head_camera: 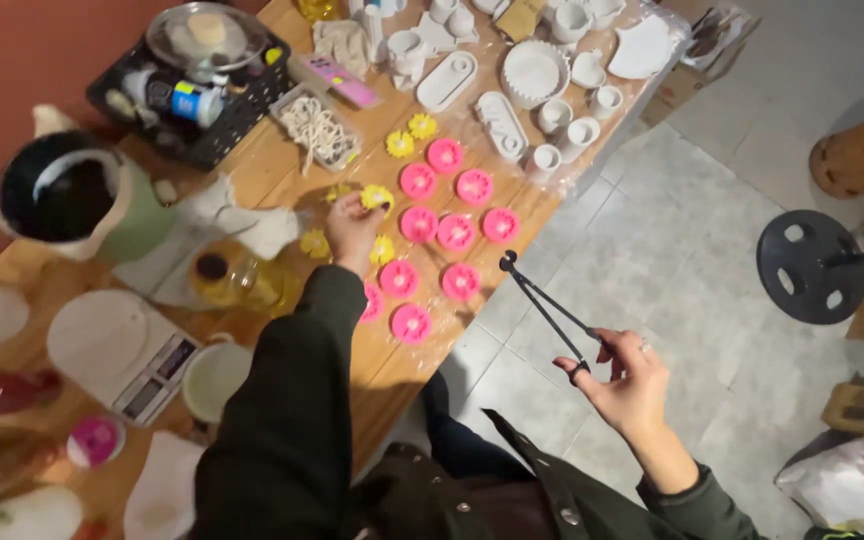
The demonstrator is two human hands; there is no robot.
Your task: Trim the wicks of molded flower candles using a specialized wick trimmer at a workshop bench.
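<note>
Grey floor tiles (652,260) lie beside a long wooden desk (392,360) that stands against a red wall (22,60)

The left hand (352,228) reaches out over the desk. Its fingers (370,205) are pinched shut on a small yellow flower (377,196). The flower is right at the fingertips, lifted just above the wood. More yellow flowers (410,135) lie near it, some beside the hand and some a bit further up the desk.

Just to the right of that hand sit round pink molds (457,232) in rows. Each one has a little pale shape in its middle. The nearest pink mold is close to the wrist.

The right hand (627,385) is out over the floor, well apart from the desk. Its fingers (592,358) are closed on the back end of long black tongs (544,305). The tips of the tongs point up toward the pink molds and are shut together, with nothing in them.

At the far end of the desk stand white cups and dishes (537,75), and they look empty. A small clear tray (314,128) holds pale strings. A black basket (192,95) holds bottles and a glass lid. A green pot (72,200) is dark inside. A scale (117,350) sits near a white cup (214,378)
</note>
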